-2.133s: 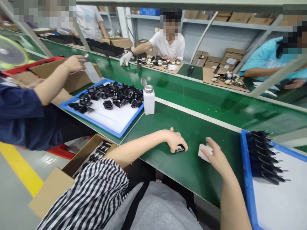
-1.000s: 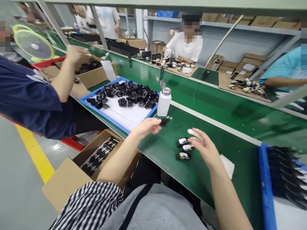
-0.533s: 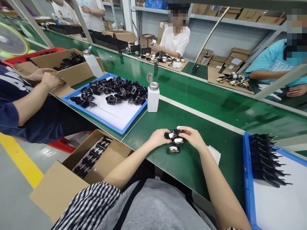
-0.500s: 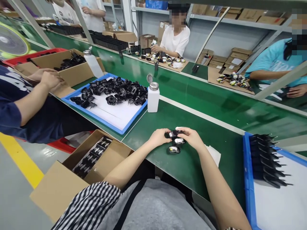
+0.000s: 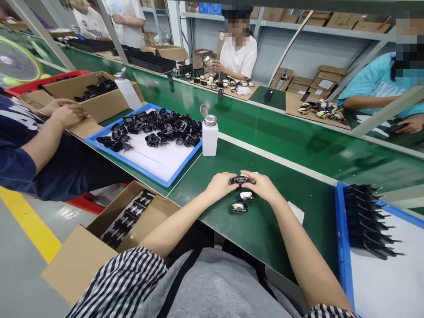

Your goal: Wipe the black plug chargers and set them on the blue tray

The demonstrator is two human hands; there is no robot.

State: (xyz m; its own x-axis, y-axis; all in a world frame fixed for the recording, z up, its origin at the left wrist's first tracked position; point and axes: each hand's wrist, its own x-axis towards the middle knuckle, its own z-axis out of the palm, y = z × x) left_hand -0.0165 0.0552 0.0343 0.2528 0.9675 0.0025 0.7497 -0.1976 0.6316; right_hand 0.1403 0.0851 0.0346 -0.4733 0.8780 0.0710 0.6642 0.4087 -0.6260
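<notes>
Our left hand (image 5: 221, 185) and our right hand (image 5: 264, 186) are close together, and both pinch one small black part (image 5: 240, 179) between thumb and finger. The part sits right between our fingertips, above the green table (image 5: 298, 176). Just on our side of the hands lies a black piece with white inside (image 5: 247, 195). Even closer to us is a black piece with some yellow (image 5: 239, 208). A white sheet (image 5: 297, 213) lies to the right of our right hand. Much farther right, we see a blue tray (image 5: 344, 260) with black things standing in a row (image 5: 366, 221). Beyond our left hand stands a white bottle (image 5: 210, 139), its lid up, next to a pile of black plugs (image 5: 155, 126).
</notes>
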